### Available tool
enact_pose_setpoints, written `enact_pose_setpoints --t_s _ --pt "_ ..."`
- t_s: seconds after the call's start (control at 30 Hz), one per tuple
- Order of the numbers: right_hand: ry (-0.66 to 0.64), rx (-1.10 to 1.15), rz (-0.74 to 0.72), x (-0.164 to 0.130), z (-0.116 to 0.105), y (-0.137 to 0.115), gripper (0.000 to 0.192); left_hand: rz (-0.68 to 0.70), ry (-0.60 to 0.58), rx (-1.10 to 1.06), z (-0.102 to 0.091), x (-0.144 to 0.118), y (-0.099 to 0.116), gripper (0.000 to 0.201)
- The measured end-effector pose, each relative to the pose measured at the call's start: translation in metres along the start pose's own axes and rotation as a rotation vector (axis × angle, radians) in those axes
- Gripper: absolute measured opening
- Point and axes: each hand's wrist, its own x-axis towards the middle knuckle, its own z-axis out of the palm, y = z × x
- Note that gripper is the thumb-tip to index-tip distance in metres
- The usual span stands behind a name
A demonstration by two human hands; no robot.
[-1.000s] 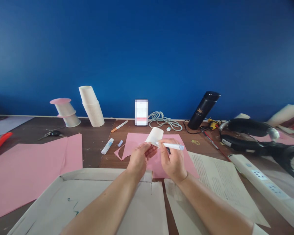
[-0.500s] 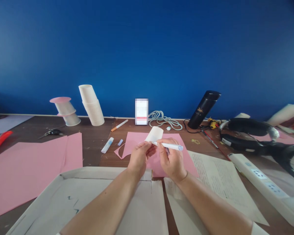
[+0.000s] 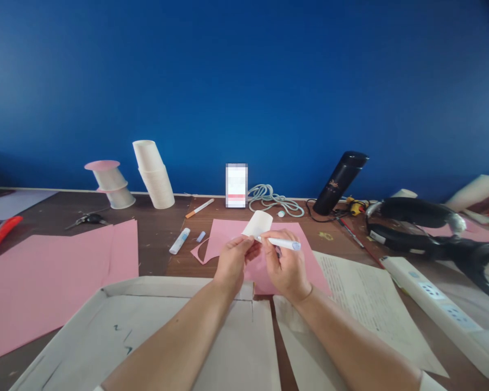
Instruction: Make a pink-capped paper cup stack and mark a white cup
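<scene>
In the head view, at centre frame, the left hand point(image 3: 231, 260) pinches a small white paper cup point(image 3: 259, 224) tilted on its side, while the right hand point(image 3: 286, 266) is closed around a white pen point(image 3: 277, 243) whose tip seems to touch the cup. Beneath them lies a pink paper sheet point(image 3: 228, 234) on the dark wooden table point(image 3: 155, 233). A deep blue wall point(image 3: 244, 81) fills the upper frame, and a leaning stack of white paper cups point(image 3: 155, 174) stands at the left.

table point(image 3: 155, 244) | pink paper point(image 3: 44, 277); cup stack point(image 3: 155, 174); flask point(image 3: 340, 182); power strip point(image 3: 436, 304)
</scene>
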Motion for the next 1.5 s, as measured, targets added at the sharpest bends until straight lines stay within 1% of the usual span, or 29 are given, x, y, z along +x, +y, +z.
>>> enact_pose_setpoints --t_s 0.23,0.3,0.4,0.47,0.83,1.03,1.5 --pt "-0.034 0.01 -0.011 -0.0019 0.0004 0.0007 0.012 0.006 -0.009 0.018 0.0006 -0.0013 0.0006 0.02" --pt "-0.003 0.025 0.026 -0.0017 -0.0007 0.0011 0.013 -0.006 -0.001 0.012 0.0006 -0.0011 0.0007 0.019" --pt "0.08 0.042 0.091 -0.0006 -0.0029 0.0027 0.013 -0.023 0.038 -0.002 0.0005 -0.0002 0.0006 0.019" --pt "0.098 0.045 0.11 0.0001 -0.0037 0.004 0.013 -0.028 0.045 -0.004 0.0004 0.0003 0.0004 0.019" --pt "0.024 0.036 0.1 -0.0007 -0.001 0.0071 0.013 -0.016 -0.004 0.021 -0.001 -0.0009 -0.0004 0.02" --pt "0.02 0.032 0.075 -0.0004 -0.0013 0.0059 0.013 -0.013 0.0 0.009 -0.0001 -0.0011 -0.0003 0.02" --pt "0.015 0.037 0.069 -0.0004 -0.0012 0.003 0.014 -0.005 -0.002 0.038 0.0001 -0.0009 -0.0006 0.019"
